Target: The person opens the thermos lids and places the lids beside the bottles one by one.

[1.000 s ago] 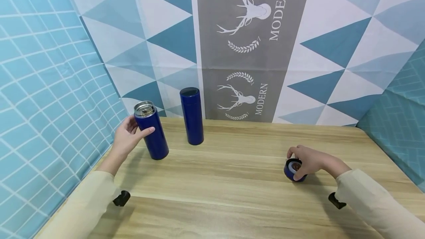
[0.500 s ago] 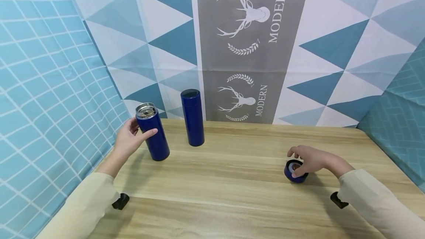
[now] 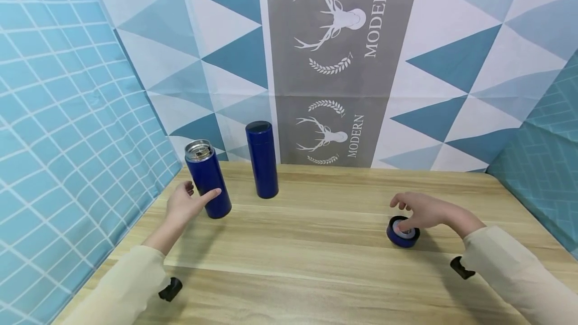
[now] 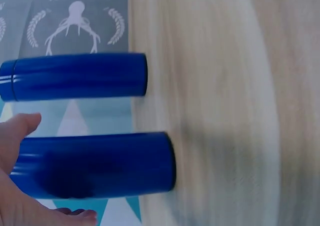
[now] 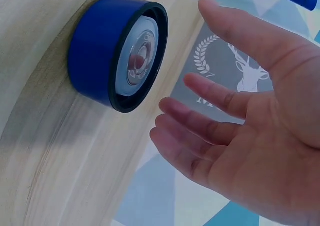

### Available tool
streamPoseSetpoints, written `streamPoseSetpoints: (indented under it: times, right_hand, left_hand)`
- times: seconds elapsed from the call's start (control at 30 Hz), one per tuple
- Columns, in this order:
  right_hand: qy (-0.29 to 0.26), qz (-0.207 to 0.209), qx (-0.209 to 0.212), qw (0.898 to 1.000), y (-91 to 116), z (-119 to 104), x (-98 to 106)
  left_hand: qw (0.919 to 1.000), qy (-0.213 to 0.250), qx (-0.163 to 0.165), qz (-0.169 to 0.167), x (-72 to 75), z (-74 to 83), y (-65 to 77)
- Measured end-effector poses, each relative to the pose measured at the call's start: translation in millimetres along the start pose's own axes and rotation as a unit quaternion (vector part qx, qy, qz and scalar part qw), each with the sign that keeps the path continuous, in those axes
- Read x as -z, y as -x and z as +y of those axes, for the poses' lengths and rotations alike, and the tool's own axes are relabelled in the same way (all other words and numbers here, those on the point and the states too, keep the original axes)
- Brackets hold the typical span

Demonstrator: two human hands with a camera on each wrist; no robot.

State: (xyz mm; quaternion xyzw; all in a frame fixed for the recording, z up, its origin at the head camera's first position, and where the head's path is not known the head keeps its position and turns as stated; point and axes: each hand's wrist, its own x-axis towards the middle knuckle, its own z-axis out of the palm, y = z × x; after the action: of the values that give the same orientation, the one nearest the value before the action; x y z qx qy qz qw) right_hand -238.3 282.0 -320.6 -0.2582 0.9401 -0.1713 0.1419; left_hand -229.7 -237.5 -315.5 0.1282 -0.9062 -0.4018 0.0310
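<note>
At left of frame, uncapped blue steel-rimmed cylindrical bottle (image 3: 207,172) upright; left hand (image 3: 182,207) now lower, wide around it; lower right, right hand (image 3: 424,209) lifted, wide, off upturned round blue lid (image 3: 403,237); both pieces seemingly released.

On the tabletop (image 3: 311,265), the uncapped vacuum flask (image 3: 207,174) is being borne at ten o'clock, its eight o'clock side being flanked by the left hand (image 3: 182,208); at eleven, the capped vacuum flask (image 3: 263,164) is being backed by the cloth backdrop (image 3: 334,76) at twelve; at three, the flask lid (image 3: 401,240) is being overhung by the right hand (image 3: 423,209).
</note>
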Motion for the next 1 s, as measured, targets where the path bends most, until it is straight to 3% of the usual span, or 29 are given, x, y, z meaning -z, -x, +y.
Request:
streamPoseSetpoints:
  times: [0.5,0.8,1.0]
  right_hand:
    - [0.003,0.03,0.029,0.999,-1,2,0]
    - [-0.001,0.021,0.033,0.999,-3,0,-5]
    - [-0.005,0.018,0.022,1.0,-6,-6,-2]
  left_hand:
    - [0.9994,0.019,0.014,-0.025,-15.5,-8.2,17.9]
    - [0.9988,0.017,0.012,-0.045,-25.6,-4.8,30.4]
    - [0.9983,0.032,0.007,-0.048,-34.9,-3.9,31.6]
